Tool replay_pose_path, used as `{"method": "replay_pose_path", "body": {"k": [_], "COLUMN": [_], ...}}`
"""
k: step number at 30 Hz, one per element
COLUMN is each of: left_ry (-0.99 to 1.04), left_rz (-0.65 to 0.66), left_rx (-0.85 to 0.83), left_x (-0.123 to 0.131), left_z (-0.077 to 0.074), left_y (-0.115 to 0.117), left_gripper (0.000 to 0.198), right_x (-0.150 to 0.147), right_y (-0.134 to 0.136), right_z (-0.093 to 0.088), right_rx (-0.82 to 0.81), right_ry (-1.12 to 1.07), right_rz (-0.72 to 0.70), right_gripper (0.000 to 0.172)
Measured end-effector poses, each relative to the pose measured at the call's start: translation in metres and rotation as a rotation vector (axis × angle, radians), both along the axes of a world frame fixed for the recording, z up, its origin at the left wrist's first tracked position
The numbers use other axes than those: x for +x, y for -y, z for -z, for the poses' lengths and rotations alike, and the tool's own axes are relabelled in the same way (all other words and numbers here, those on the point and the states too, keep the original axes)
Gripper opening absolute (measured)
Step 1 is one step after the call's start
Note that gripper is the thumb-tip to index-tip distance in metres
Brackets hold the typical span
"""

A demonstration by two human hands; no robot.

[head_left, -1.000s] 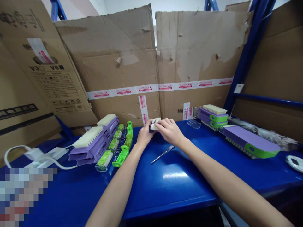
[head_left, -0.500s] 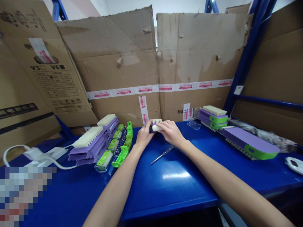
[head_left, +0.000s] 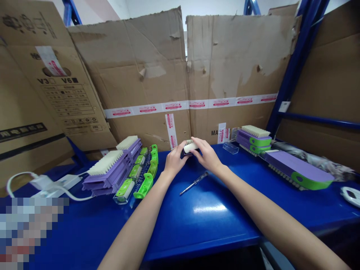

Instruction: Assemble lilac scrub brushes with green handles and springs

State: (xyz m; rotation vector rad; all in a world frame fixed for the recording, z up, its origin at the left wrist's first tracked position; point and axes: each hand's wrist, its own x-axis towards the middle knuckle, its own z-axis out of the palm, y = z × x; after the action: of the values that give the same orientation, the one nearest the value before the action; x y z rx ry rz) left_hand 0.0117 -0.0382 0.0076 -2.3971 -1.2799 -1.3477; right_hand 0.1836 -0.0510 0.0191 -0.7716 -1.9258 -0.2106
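At the middle of the table's far side, my left hand point(head_left: 174, 159) and my right hand point(head_left: 207, 154) both grip a small brush point(head_left: 191, 147). Pale bristles show at its top, with a white face towards me and a dark purple edge; my fingers cover much of the rest. My left hand is closed round its left end, while my right fingers and thumb close on the right side. Below the hands, a screwdriver point(head_left: 194, 183) with a clear handle lies slanted on the blue table point(head_left: 222, 232).
To the left are stacked purple brush bodies point(head_left: 105, 165), clear-cased green parts point(head_left: 123, 191), springs point(head_left: 142, 174) and green end pieces point(head_left: 144, 186). A power strip point(head_left: 60, 183) lies beyond. At right are purple-green brushes point(head_left: 298, 168), a clear tray point(head_left: 230, 147) and a white device point(head_left: 351, 195). Cardboard point(head_left: 146, 82) stands behind.
Both hands have shifted slightly right with the brush, which has tilted so more of its white face shows. My right thumb now shows below it. The screwdriver has stayed put.
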Motion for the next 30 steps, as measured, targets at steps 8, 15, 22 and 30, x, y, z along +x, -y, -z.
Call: {"method": "replay_pose_path", "body": {"k": [8,15,22,30], "left_ry": [0.132,-0.119,-0.175,0.327], "left_rz": [0.098,-0.046,-0.088,0.124], "left_rx": [-0.144,-0.293,-0.395,-0.435], "left_x": [0.018,0.015,0.017,0.008], "left_z": [-0.006,-0.004,-0.003,0.006], "left_y": [0.007,0.011,0.009,-0.009], "left_gripper": [0.065,0.073,0.069,0.048], "right_x": [0.002,-0.003,-0.001,0.011], "right_y": [0.006,0.002,-0.005,-0.009], "right_z": [-0.007,-0.002,0.006,0.009], "right_rx": [0.022,-0.035,-0.078,-0.105], "right_ry": [0.164,0.336,0.305,0.327], "right_rz": [0.019,0.072,0.037,0.014], "right_gripper": [0.061,0.055,0.053,0.086]}}
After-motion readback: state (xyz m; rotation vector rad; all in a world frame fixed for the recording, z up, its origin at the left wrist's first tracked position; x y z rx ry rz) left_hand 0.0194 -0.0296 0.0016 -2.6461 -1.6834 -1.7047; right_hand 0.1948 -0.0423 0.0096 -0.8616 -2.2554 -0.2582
